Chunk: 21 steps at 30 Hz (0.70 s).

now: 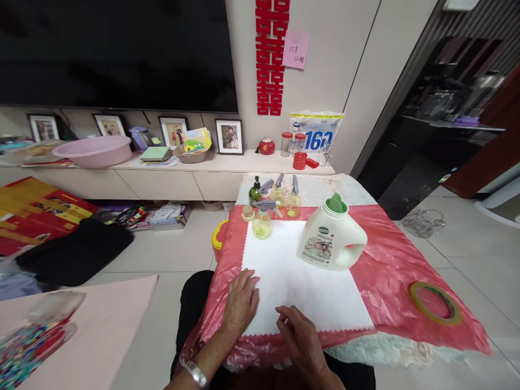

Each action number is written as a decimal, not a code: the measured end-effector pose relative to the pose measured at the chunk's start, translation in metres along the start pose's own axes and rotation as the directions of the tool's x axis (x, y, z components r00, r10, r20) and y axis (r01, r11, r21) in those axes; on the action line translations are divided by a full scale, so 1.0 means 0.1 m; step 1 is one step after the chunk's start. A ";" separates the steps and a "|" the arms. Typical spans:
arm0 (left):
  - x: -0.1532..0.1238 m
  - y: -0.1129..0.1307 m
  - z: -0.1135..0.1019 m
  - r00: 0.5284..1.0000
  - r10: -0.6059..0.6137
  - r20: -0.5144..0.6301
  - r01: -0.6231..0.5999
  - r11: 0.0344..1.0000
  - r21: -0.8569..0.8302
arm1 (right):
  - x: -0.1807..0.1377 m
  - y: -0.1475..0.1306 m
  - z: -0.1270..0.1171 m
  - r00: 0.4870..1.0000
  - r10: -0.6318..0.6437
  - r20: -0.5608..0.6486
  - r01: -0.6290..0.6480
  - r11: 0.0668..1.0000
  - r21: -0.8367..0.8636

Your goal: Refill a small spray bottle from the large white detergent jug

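My left hand point(241, 300) lies flat over the left edge of a white cloth point(292, 281), fingers stretched out and holding nothing. My right hand point(299, 336) hovers at the cloth's front edge, fingers loosely bent and apart, with nothing visible in it. Farther back on the cloth stands a large white detergent jug point(331, 238) with a green spout in its open neck. A small spray bottle point(262, 222) with pale yellow liquid stands at the cloth's far left corner. Beside it sits a round pale cap point(248, 213). More spray bottles point(292, 200) and a green pump bottle point(254, 190) stand behind.
Red plastic sheeting point(390, 271) covers the table under the cloth. A roll of tape point(435, 303) lies at the right. A pink-covered table point(122, 314) with colourful small pieces is at the left. Behind, a low cabinet point(162, 181) holds a pink basin point(95, 151) and framed photos.
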<state>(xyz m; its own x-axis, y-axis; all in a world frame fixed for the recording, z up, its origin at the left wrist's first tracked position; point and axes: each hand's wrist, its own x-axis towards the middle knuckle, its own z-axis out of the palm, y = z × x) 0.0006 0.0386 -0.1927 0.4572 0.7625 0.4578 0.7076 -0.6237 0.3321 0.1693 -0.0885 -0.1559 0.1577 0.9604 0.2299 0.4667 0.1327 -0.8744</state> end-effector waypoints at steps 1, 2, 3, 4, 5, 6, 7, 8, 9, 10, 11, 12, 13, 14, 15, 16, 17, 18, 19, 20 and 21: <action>0.00 0.00 0.00 1.000 -0.003 -0.001 0.003 1.000 0.000 | 0.01 0.02 0.01 1.000 0.002 0.004 -0.002 1.000 0.006; 0.00 0.01 0.00 1.000 -0.004 -0.001 0.004 1.000 0.001 | 0.02 0.03 0.02 1.000 0.005 0.007 -0.005 1.000 0.012; 0.00 0.01 0.00 1.000 -0.004 0.000 0.004 1.000 0.002 | 0.03 0.04 0.03 1.000 0.011 0.008 -0.011 1.000 0.016; 0.00 0.02 0.00 1.000 -0.004 0.003 0.004 1.000 0.003 | 0.05 0.05 0.03 1.000 0.019 0.009 -0.019 1.000 0.019; 0.00 0.02 0.00 1.000 -0.005 0.005 0.004 1.000 0.004 | 0.07 0.05 0.04 0.999 0.030 0.011 -0.030 0.999 0.022; 0.00 0.02 0.00 1.000 -0.004 0.006 0.004 1.000 0.005 | 0.08 0.05 0.04 0.999 0.043 0.014 -0.043 0.999 0.025; 0.00 0.03 0.00 1.000 -0.006 0.006 0.006 1.000 0.004 | 0.10 0.05 0.04 0.998 0.058 0.016 -0.058 0.998 0.029; 0.00 0.03 0.00 1.000 -0.008 0.006 0.008 1.000 0.003 | 0.11 0.04 0.04 0.997 0.075 0.020 -0.076 0.997 0.032; 0.00 0.03 0.00 1.000 -0.011 0.004 0.011 1.000 0.001 | 0.11 0.03 0.04 0.995 0.095 0.027 -0.096 0.995 0.035; 0.00 0.03 0.00 1.000 -0.015 0.001 0.015 1.000 -0.001 | 0.11 0.02 0.04 0.992 0.117 0.039 -0.118 0.992 0.039; 0.00 0.03 0.00 1.000 -0.019 -0.002 0.019 1.000 -0.002 | 0.11 0.02 0.03 0.989 0.140 0.054 -0.142 0.989 0.041; 0.00 0.04 0.01 1.000 -0.024 -0.002 0.024 1.000 -0.003 | 0.11 0.01 0.03 0.984 0.163 0.071 -0.166 0.985 0.044; 0.00 0.04 0.01 1.000 -0.028 -0.001 0.028 1.000 -0.002 | 0.10 0.01 0.02 0.979 0.184 0.088 -0.189 0.981 0.044; 0.00 0.04 0.01 0.999 -0.033 0.003 0.033 0.999 0.000 | 0.08 0.01 0.02 0.974 0.202 0.104 -0.207 0.977 0.043; 0.00 0.05 0.01 0.999 -0.037 0.005 0.037 0.999 0.002 | 0.07 0.01 0.02 0.970 0.215 0.115 -0.220 0.975 0.039; 0.00 0.05 0.01 0.999 -0.039 0.007 0.039 0.999 0.004 | 0.06 0.02 0.02 0.967 0.224 0.124 -0.230 0.973 0.032; 0.00 0.06 0.01 0.999 -0.039 0.005 0.039 0.999 0.005 | 0.06 0.03 0.03 0.964 0.231 0.129 -0.235 0.972 0.024; 0.01 0.06 0.01 0.999 -0.038 0.000 0.038 0.999 0.006 | 0.05 0.04 0.04 0.963 0.234 0.132 -0.239 0.971 0.016; 0.01 0.07 0.00 0.999 -0.034 -0.006 0.034 0.999 0.006 | 0.05 0.06 0.05 0.962 0.237 0.133 -0.240 0.971 0.008; 0.01 0.07 0.00 1.000 -0.029 -0.012 0.029 1.000 0.006 | 0.05 0.07 0.06 0.962 0.238 0.134 -0.241 0.971 0.001; 0.02 0.08 0.00 1.000 -0.025 -0.018 0.025 1.000 0.007 | 0.05 0.09 0.08 0.962 0.240 0.132 -0.241 0.970 -0.005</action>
<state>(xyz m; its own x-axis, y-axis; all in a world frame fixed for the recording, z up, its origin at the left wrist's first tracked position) 0.0068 0.0352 -0.1893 0.4298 0.7747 0.4638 0.7225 -0.6032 0.3379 0.1675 -0.0805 -0.1656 0.1486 0.9879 -0.0448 0.4191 -0.1039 -0.9020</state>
